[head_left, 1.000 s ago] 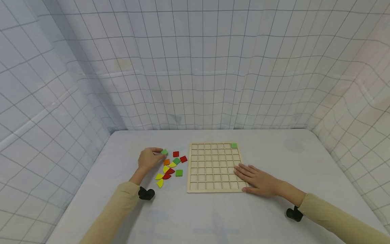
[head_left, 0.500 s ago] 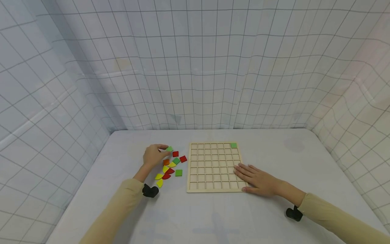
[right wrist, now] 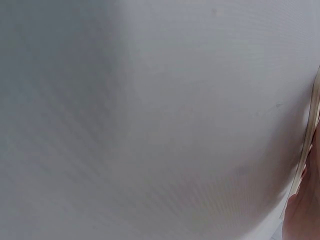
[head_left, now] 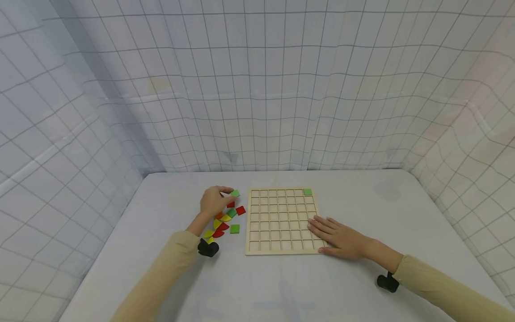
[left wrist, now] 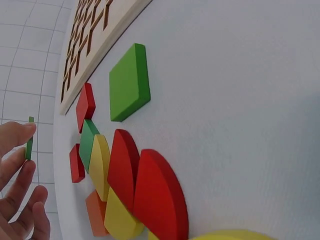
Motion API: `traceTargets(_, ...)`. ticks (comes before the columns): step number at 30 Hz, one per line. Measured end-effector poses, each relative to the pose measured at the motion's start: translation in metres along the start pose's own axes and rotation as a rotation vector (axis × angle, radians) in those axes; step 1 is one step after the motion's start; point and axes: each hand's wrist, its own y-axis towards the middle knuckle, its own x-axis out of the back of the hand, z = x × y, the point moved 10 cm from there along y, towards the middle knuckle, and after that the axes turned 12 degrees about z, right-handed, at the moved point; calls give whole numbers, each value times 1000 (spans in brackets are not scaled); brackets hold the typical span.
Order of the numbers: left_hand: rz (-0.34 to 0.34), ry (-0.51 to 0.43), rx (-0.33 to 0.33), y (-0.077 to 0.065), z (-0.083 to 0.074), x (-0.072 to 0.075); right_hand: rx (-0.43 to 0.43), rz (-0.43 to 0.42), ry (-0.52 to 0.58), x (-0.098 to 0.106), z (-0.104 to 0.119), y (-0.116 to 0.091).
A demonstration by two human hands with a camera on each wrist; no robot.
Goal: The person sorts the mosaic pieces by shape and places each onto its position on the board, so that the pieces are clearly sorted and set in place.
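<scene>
Nearest, we see a flat right hand (head_left: 342,240) resting over the right edge of the pale wooden grid board (head_left: 283,252); a sideways push there could skew it. Next, a low swing might scatter the red quarter-round tiles (left wrist: 161,195). Farther, the left hand (head_left: 214,201) pinches a green square tile (head_left: 235,193) above the white table (head_left: 350,197); a loosened fingertip hold could drop it.

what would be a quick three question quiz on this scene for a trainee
1. True or false: the right hand lies over the left edge of the wooden grid board.
2. What is the left hand pinching?
3. Pick the colour of the corner tile on the board: a) red, b) green, c) yellow.

Key:
1. False; it lies over the right edge.
2. A light-green tile.
3. b
</scene>
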Motion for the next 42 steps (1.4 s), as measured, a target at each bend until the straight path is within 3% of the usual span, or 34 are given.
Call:
traceTargets(13, 34, -6, -81, 11, -31, -19, -7, 4, 0, -1, -1, 1)
traceTargets(19, 57, 5, -91, 12, -41, -32, 1, 30, 25, -6, -1, 2)
traceTargets(29, 77, -25, -120, 16, -59, -42, 0, 10, -15, -1, -1, 4)
traceTargets(42, 117, -46, -151, 23, -70, -59, -2, -2, -16, -6, -3, 1)
